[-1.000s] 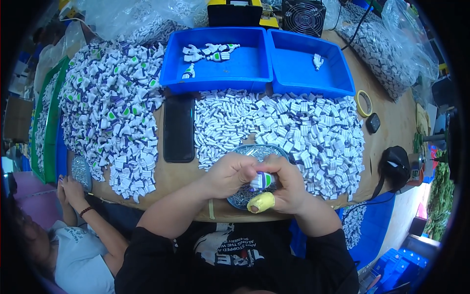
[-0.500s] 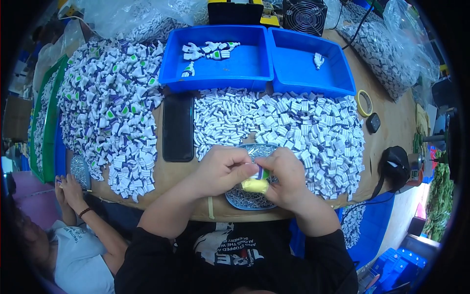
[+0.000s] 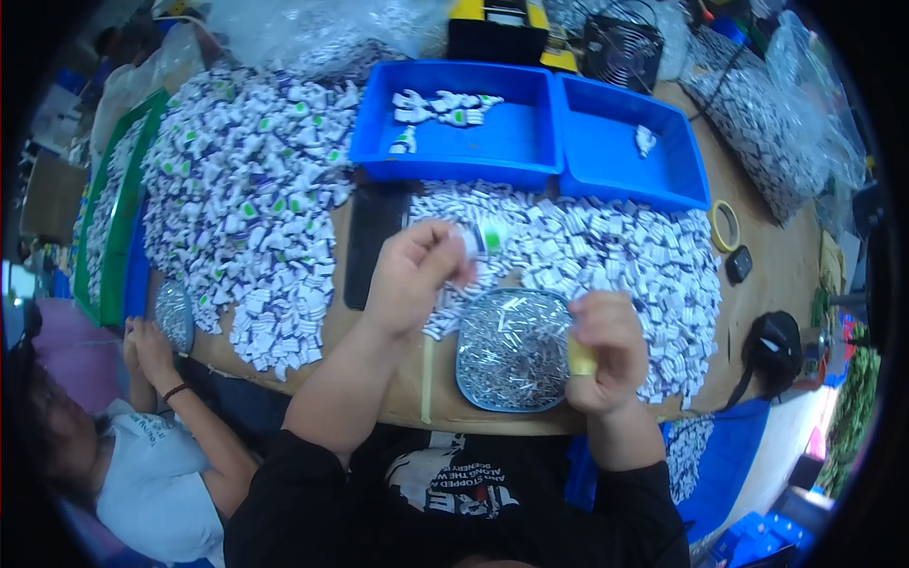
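Note:
My left hand (image 3: 409,284) pinches a small white plastic piece (image 3: 481,239) with a green patch and a dark stripe, held up over the piles and blurred by motion. Beyond the right rim of a grey-blue dish of silver metal pins (image 3: 464,374) is my right hand (image 3: 615,346), its fingers curled together. A yellow wrap or piece (image 3: 580,358) shows at its thumb. Whatever else those fingers hold is hidden. Beyond the dish spread white ribbed blocks (image 3: 653,275) and, to their left, small white curved pieces (image 3: 454,204).
Two blue bins (image 3: 454,168) hold a few assembled white pieces. Left lie a black phone-like slab (image 3: 369,241) and a large heap of white, purple and green parts (image 3: 256,189). A co-worker (image 3: 156,483) sits left. Yellow tape (image 3: 725,225) and a black pouch-like object (image 3: 772,350) lie right.
My hands have come apart. The left has moved up and left with the white-and-green piece; the right has drawn away to the right, uncovering the pin dish. The whole view has shifted slightly.

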Demonstrator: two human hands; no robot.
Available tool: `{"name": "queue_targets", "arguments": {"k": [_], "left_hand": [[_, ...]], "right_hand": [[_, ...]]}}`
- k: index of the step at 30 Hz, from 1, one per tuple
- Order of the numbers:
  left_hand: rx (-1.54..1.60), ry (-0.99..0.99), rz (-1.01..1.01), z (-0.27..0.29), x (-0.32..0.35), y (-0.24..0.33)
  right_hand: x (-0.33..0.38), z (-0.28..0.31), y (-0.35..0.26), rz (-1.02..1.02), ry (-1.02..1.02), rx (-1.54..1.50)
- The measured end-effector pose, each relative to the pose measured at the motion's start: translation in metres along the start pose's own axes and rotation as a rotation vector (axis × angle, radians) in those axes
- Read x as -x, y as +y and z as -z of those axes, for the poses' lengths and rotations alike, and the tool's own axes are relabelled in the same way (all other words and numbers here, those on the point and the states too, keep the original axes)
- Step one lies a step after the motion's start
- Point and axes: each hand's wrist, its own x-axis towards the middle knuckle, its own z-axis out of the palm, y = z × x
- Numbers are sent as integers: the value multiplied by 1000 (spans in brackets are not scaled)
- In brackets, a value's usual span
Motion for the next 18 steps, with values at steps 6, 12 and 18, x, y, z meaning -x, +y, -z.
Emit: {"name": "queue_targets", "arguments": {"k": [6,12,18], "left_hand": [[-32,203,-382,28,-22,15],[-1701,834,-328,83,-22,18],[-1914,691,-68,89,-29,13]], "right_hand": [[-1,1,-2,43,-232,-189],[-1,6,-5,1,-397,-212],[2,1,-3,-8,-66,-148]]}}
